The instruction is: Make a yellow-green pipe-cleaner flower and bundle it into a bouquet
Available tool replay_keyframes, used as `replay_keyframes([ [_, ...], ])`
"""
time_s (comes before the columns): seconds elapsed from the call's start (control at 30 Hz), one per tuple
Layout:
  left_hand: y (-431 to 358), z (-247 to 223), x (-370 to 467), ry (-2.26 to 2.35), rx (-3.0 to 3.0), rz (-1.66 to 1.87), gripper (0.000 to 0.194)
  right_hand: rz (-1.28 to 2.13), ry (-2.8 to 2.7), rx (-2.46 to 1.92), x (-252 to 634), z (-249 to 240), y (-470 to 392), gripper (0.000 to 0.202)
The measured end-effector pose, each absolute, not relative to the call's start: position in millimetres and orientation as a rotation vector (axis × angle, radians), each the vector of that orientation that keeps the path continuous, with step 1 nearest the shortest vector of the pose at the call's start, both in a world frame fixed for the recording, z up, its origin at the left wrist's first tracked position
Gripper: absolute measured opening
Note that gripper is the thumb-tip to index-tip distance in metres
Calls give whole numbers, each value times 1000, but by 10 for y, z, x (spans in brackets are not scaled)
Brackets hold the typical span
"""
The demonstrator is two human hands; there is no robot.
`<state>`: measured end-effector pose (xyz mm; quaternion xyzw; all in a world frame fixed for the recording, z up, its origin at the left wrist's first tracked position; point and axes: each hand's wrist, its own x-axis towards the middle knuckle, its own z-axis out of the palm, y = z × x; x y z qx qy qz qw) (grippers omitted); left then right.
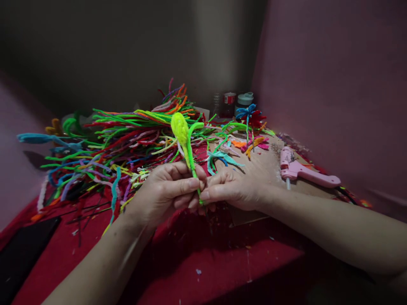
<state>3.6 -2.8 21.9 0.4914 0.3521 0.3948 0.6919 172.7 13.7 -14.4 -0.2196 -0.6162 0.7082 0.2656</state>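
Observation:
A pipe-cleaner flower (180, 130) with a yellow bud-shaped head and a green stem stands upright between my hands. My left hand (170, 184) pinches the stem below the head between thumb and fingers. Close against it, my right hand (225, 190) has its thumb and fingers closed on the lower end of the same green stem. A curled green pipe-cleaner piece (194, 127) sticks out beside the yellow head. The fingertips partly hide the stem's bottom.
A large heap of coloured pipe cleaners (127, 135) covers the left and back. On the right, a pink glue gun (308, 173) lies on cardboard (270, 165) near finished flowers (247, 113). A lidded bottle (244, 99) stands behind. A dark flat object (28, 250) lies front left on red cloth (203, 275).

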Motion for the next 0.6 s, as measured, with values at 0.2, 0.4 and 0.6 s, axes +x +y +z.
replay_keyframes([
  [0.2,17,177,26,843,1155,925,26,1682,-1701,-664,1750,-55,124,22],
  [0.4,-13,130,59,1063,1239,984,16,1487,-1776,-803,1730,-91,126,24],
  [0.6,-24,216,64,985,1201,928,9,1790,-1660,-781,1728,-74,148,22],
])
